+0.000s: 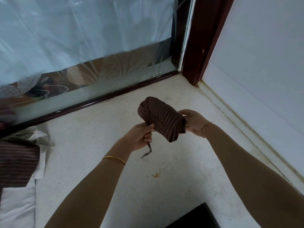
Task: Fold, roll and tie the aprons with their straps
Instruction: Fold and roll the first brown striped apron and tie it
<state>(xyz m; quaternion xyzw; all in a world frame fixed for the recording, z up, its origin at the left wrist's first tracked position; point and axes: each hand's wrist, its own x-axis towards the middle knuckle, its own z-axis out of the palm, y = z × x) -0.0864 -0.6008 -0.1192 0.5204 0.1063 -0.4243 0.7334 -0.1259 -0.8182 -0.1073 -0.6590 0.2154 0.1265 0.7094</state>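
A rolled brown apron [160,116] with thin pale stripes is held in the air above the speckled white counter [98,137]. My right hand [193,122] grips the roll's right end. My left hand [139,137] is closed on the apron's strap [148,149], which runs from under the roll through my fist, its loose end dangling below. A strap wraps across the roll's left end.
At the left edge lies another brown striped apron [16,163] on white cloths [18,204]. A frosted glass panel [82,38] with a dark frame closes the back. A white wall [263,71] stands on the right. A black object [197,218] sits at the bottom.
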